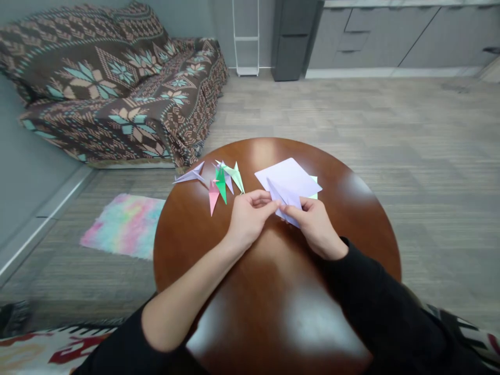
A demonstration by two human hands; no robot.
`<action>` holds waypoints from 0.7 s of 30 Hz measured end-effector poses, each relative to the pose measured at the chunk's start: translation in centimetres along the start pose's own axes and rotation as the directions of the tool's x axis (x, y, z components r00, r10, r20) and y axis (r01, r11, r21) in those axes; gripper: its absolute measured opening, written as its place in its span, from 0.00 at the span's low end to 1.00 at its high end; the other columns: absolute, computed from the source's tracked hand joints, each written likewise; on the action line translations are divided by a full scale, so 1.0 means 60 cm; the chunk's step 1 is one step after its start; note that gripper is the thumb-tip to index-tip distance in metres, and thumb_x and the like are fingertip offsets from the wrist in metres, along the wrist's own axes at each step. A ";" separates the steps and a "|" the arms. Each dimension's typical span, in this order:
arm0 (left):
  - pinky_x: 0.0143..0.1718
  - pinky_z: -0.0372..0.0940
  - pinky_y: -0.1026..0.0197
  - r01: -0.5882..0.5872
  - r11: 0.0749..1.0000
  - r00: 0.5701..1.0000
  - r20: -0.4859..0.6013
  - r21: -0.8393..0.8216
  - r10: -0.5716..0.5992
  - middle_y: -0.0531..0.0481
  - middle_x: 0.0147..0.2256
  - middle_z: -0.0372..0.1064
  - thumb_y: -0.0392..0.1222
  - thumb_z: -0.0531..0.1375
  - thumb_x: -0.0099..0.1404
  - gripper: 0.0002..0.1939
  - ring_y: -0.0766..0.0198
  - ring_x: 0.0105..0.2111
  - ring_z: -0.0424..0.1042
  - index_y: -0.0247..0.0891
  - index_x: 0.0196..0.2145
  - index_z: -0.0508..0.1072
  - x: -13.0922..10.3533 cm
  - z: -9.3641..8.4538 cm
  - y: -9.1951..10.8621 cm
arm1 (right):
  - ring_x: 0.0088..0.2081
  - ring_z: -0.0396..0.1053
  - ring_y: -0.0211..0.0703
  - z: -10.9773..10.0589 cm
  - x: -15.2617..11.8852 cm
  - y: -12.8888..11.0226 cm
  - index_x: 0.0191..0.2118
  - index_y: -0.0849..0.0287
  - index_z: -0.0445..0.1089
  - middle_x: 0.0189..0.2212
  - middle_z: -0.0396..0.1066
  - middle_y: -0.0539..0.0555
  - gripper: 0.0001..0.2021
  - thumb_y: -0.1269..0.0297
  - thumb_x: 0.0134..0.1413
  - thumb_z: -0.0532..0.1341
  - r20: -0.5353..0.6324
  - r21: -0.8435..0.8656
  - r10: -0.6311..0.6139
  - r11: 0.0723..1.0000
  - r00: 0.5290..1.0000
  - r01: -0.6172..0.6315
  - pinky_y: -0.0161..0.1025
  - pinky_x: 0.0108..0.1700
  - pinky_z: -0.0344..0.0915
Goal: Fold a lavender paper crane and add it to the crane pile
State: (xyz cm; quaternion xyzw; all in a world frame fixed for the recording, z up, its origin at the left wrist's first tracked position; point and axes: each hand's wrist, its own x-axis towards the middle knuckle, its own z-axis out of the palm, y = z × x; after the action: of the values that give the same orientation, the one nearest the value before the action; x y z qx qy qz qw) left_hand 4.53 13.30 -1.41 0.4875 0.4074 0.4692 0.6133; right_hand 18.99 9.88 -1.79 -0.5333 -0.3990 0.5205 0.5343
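Observation:
Between my two hands is a partly folded sheet of lilac paper [287, 197], with a pointed flap standing up. My left hand [252, 213] pinches its left edge between thumb and fingers. On the other side, my right hand [314, 221] grips the same paper, its thumb close to my left thumb. Just behind lies a flat stack of lilac squares [291, 169], with pale green paper [313, 179] showing from under its right side. Several folded paper figures lie left of the stack, among them a purple one [191, 174], a green one [221, 183] and a pink one [213, 194].
The round brown wooden table [187, 245] carries all the paper. Beyond its left edge are a pastel fluffy rug [123, 225] and a sofa with a patterned cover [128, 99]. A dark fridge [291, 52] and grey cabinets [390, 39] stand at the back.

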 end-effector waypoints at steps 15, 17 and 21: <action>0.31 0.62 0.65 0.027 0.990 0.995 -0.090 -0.139 -0.040 0.52 0.26 0.72 0.39 0.72 0.49 0.09 0.69 0.26 0.66 0.34 0.27 0.77 0.028 -0.028 0.019 | 0.30 0.68 0.39 -0.015 0.007 -0.009 0.33 0.60 0.76 0.30 0.74 0.50 0.08 0.60 0.50 0.65 0.054 -0.034 -0.076 0.996 0.996 0.078 0.36 0.31 0.65; 0.30 0.60 0.66 0.053 0.992 0.997 -0.040 -0.113 -0.058 0.52 0.26 0.72 0.40 0.72 0.50 0.09 0.70 0.26 0.65 0.34 0.27 0.78 0.024 -0.024 0.017 | 0.32 0.70 0.40 -0.018 0.008 -0.008 0.35 0.59 0.76 0.32 0.75 0.50 0.08 0.60 0.51 0.66 0.008 -0.062 -0.169 0.984 0.986 0.170 0.37 0.34 0.66; 0.40 0.63 0.64 0.082 0.989 0.996 0.044 -0.121 -0.078 0.48 0.35 0.77 0.41 0.72 0.53 0.12 0.66 0.36 0.71 0.35 0.35 0.81 0.014 -0.015 0.018 | 0.32 0.71 0.41 -0.020 0.005 -0.009 0.32 0.58 0.75 0.29 0.75 0.50 0.02 0.67 0.54 0.66 -0.027 -0.370 -0.512 0.803 0.859 0.467 0.41 0.38 0.66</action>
State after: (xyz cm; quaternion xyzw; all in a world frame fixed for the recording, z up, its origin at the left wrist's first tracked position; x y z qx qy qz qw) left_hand 3.65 14.43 -0.59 0.4414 0.3849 0.4586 0.6683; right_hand 20.27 10.07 -1.46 -0.5301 -0.5749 0.2505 0.5707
